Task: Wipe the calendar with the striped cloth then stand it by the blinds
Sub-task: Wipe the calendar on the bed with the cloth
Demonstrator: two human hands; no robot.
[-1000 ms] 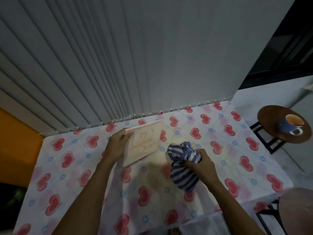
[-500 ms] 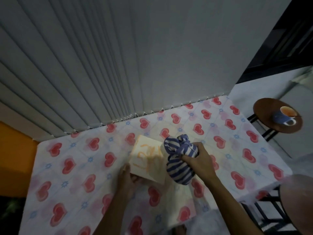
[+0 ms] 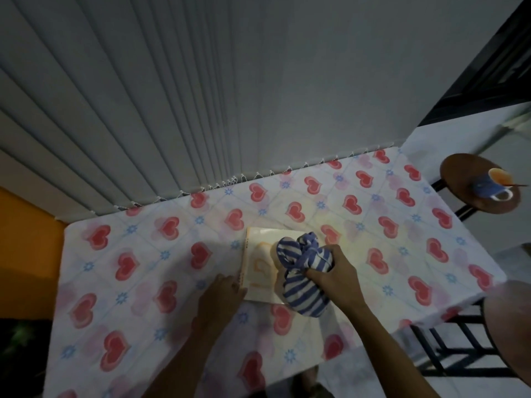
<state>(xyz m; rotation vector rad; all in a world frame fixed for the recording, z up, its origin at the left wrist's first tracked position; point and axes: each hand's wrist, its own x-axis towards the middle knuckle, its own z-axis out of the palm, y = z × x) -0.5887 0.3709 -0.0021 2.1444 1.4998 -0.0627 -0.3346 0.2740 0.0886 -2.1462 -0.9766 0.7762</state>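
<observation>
A pale cream calendar [image 3: 260, 262] with faint orange print lies flat in the middle of the table [image 3: 143, 254]. The bunched blue-and-white striped cloth [image 3: 301, 271] rests on the calendar's right half and hides it. My right hand [image 3: 334, 272] is closed around the cloth from the right. My left hand [image 3: 222, 294] lies with its fingers on the calendar's near left corner, pressing it to the table. The grey vertical blinds [image 3: 172, 110] hang along the table's far edge.
A heart-patterned cloth covers the table. To the right stands a round brown stool [image 3: 459, 179] bearing a blue mug [image 3: 492, 186]. Another round seat [image 3: 511, 326] is at the near right, over a black frame. An orange wall [image 3: 26, 239] borders the left.
The calendar was held up tilted near the blinds; now it lies flat, nearer me. My left hand slid to its near corner. My right hand brought the cloth onto it.
</observation>
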